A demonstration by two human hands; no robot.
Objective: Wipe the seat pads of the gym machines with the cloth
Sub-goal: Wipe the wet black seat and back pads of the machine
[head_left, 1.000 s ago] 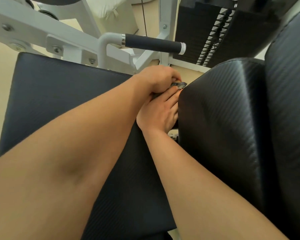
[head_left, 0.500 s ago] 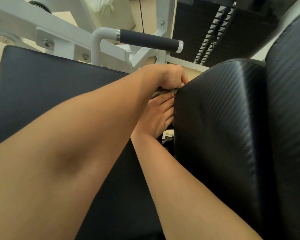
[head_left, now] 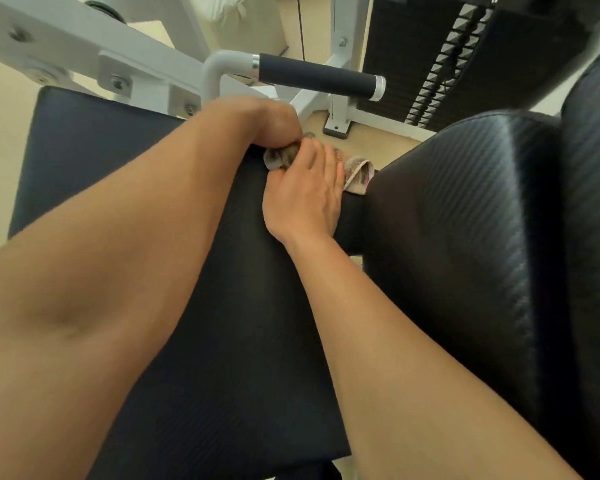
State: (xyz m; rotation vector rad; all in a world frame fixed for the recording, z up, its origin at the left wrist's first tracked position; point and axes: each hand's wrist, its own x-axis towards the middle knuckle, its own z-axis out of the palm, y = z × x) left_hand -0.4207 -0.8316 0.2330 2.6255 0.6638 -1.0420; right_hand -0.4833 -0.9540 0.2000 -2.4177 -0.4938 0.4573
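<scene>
A black seat pad (head_left: 94, 157) lies flat below me, with a black back pad (head_left: 465, 216) rising at its right. A patterned grey-beige cloth (head_left: 359, 173) is bunched at the far right corner of the seat pad, in the gap beside the back pad. My left hand (head_left: 269, 124) is fisted on the cloth's left end. My right hand (head_left: 303, 197) lies flat over the cloth's middle, fingers pointing away from me, pressing it to the pad edge. Only both ends of the cloth show.
A white machine frame (head_left: 84, 53) runs across the top, with a black foam-grip handle (head_left: 316, 76) just beyond my hands. A black weight stack (head_left: 440, 60) stands at the upper right. Beige floor shows at the left and between the pads.
Both hands have drawn back out of the gap between the pads toward the seat pad's corner. More of the cloth now shows at the right of my right hand.
</scene>
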